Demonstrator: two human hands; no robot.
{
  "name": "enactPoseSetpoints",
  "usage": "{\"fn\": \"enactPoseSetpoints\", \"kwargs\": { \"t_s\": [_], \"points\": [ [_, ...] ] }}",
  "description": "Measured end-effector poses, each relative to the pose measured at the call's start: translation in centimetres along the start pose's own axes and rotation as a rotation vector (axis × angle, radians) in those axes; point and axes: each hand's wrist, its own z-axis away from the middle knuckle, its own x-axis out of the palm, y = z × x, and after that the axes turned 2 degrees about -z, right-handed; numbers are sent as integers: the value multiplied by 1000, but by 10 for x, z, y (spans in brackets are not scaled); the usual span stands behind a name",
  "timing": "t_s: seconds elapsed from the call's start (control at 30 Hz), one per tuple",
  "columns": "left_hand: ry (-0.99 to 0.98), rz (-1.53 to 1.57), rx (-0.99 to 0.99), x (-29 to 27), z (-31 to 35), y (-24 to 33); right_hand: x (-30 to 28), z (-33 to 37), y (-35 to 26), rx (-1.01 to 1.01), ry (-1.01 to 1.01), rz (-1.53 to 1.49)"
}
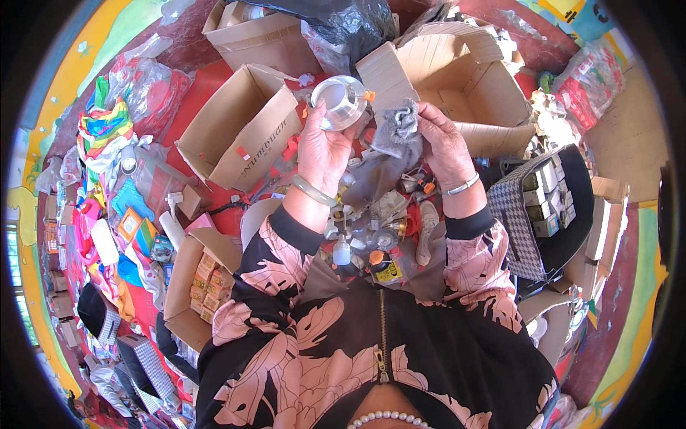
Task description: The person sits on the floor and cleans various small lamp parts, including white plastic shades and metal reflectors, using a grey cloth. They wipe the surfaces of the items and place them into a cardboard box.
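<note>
My left hand [325, 146] is closed round a round recessed downlight [339, 101] with a white centre, a clear rim and orange-tipped clips at its sides. I hold it up in front of me, face tilted toward me. To its right my right hand [444, 143] pinches a crumpled grey cloth [397, 129], part of which hangs down. The cloth is beside the downlight; whether they touch I cannot tell. Below my hands lie mixed small parts, among them a white-and-clear bottle-like piece [341, 252], an orange-capped piece [376, 258] and a pale knitted glove [427, 232].
Open cardboard boxes stand ahead, one at the left [239, 132] and a larger one at the right [464, 86]. A houndstooth bin [518, 214] of small white boxes is at my right. At my left is a carton [187, 286] of small packages. A black plastic bag [350, 28] lies at the back.
</note>
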Motion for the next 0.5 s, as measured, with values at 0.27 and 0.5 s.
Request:
{"fn": "enactPoseSetpoints", "kwargs": {
  "t_s": [0.27, 0.5],
  "points": [
    [-136, -206, 40, 2, 9, -13, 27, -11, 20, 26, 264, 58],
    [-129, -394, 154, 8, 18, -19, 19, -12, 25, -61, 315, 291]
  ]
}}
